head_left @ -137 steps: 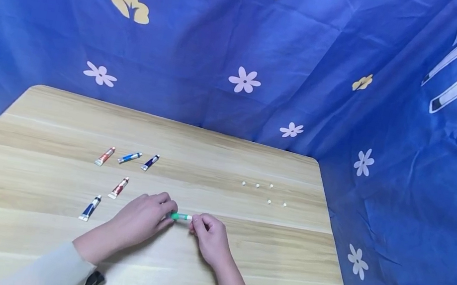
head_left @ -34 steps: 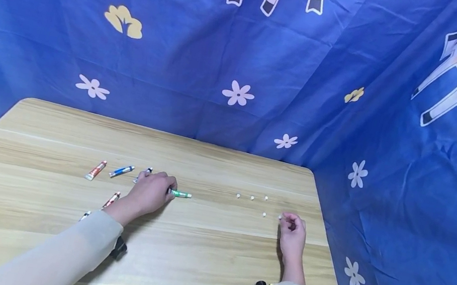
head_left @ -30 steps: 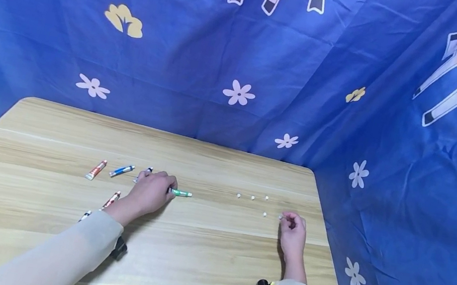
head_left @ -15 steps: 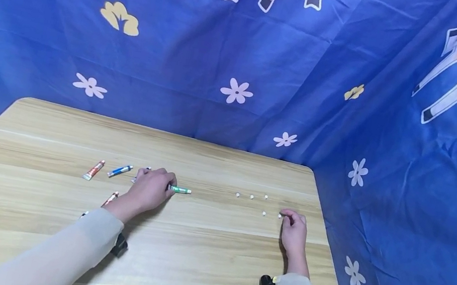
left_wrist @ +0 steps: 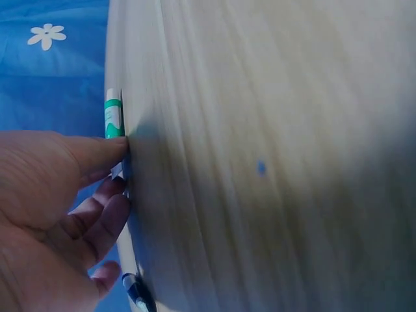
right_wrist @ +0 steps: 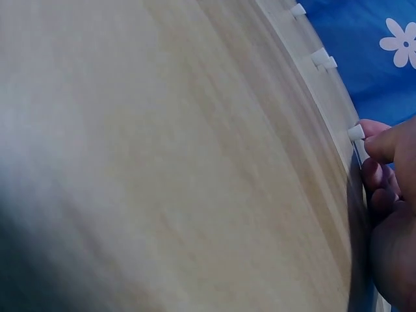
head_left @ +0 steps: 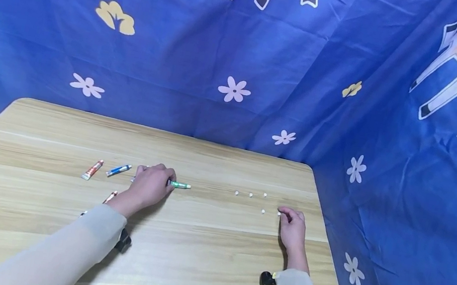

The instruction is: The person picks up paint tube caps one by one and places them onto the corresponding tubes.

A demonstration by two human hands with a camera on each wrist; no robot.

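In the head view, my left hand (head_left: 150, 186) pinches a green paint tube (head_left: 180, 185) low over the table, its white end pointing right. Thumb and finger grip the tube's rear part in the left wrist view, and the other fingers are curled beneath. On the right side, my right hand (head_left: 293, 228) has its thumb and index finger at a small white cap (head_left: 279, 214). The right wrist view shows that cap (right_wrist: 356, 132) right at the fingertips, the remaining fingers curled in. A dark blue tube (left_wrist: 136, 290) lies under the left hand, mostly hidden in the head view.
An orange-red tube (head_left: 92, 170) and a blue tube (head_left: 118, 170) lie at the left. A dark red tube (head_left: 110, 197) is partly covered by the left arm. Several more white caps, one of them nearest the right hand (head_left: 263, 211), sit on the wooden table (head_left: 200, 259). Blue cloth (head_left: 171, 52) hangs behind.
The right hand has left the green tube's end and moved right to the caps. The left hand has carried the tube farther back on the table. Lately both hands have barely moved.
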